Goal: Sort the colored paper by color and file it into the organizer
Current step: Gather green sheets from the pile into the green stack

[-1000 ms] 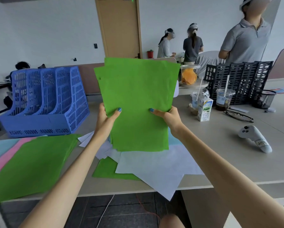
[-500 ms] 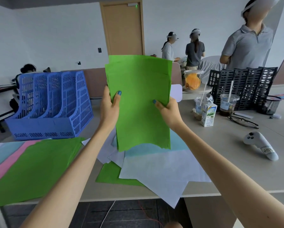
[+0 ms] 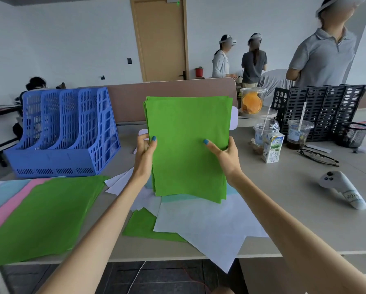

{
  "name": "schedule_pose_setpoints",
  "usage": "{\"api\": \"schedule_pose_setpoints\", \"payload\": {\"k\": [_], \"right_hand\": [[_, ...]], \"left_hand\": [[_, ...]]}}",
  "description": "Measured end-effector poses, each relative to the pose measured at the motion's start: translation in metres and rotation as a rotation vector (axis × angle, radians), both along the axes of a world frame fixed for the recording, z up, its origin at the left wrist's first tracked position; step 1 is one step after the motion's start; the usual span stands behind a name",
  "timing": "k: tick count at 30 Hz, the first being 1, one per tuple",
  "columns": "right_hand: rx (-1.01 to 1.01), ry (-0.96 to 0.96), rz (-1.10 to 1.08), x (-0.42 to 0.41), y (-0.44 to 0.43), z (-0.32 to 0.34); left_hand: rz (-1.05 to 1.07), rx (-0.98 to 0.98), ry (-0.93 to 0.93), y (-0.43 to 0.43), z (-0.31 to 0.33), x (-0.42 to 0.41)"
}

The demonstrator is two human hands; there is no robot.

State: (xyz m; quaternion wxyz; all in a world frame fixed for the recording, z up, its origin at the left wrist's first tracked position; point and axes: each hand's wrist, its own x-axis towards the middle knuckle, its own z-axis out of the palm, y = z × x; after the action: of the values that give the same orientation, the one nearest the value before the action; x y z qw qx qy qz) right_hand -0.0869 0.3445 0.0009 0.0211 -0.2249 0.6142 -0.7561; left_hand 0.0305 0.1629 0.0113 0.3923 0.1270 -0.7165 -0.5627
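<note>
Your left hand (image 3: 144, 154) and right hand (image 3: 224, 152) pinch the upright stack of green paper sheets (image 3: 188, 145) at centre frame, thumbs in front, likely squaring edges on the tabletop (image 3: 294, 209) before filing in the blue plastic slotted organizer (image 3: 65, 134), upper left.

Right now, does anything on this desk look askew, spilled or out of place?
Yes: the loose white paper sheets lie fanned at odd angles, one corner overhanging the near edge of the beige desk, with a stray green sheet trapped underneath. Nothing looks spilled.
</note>
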Motion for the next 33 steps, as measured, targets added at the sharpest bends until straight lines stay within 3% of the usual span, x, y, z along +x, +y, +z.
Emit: {"api": "schedule_pose_setpoints", "payload": {"k": [11,16,20,28,33], "right_hand": [[-0.097,-0.105,-0.077,0.002,-0.009,-0.005],[-0.066,-0.039,-0.136,0.002,-0.013,-0.005],[-0.049,0.105,-0.187,-0.002,-0.018,0.000],[0.004,-0.035,-0.098,-0.004,-0.011,-0.033],[0.070,0.051,-0.108,-0.015,-0.017,-0.039]], "left_hand": [[-0.035,0.163,0.016,0.024,-0.009,-0.006],[-0.021,0.109,-0.084,0.022,-0.005,-0.017],[0.012,0.081,-0.051,0.019,0.004,-0.017],[-0.027,0.045,-0.157,0.010,-0.035,-0.010],[0.030,-0.018,-0.248,0.006,-0.025,-0.005]]}}
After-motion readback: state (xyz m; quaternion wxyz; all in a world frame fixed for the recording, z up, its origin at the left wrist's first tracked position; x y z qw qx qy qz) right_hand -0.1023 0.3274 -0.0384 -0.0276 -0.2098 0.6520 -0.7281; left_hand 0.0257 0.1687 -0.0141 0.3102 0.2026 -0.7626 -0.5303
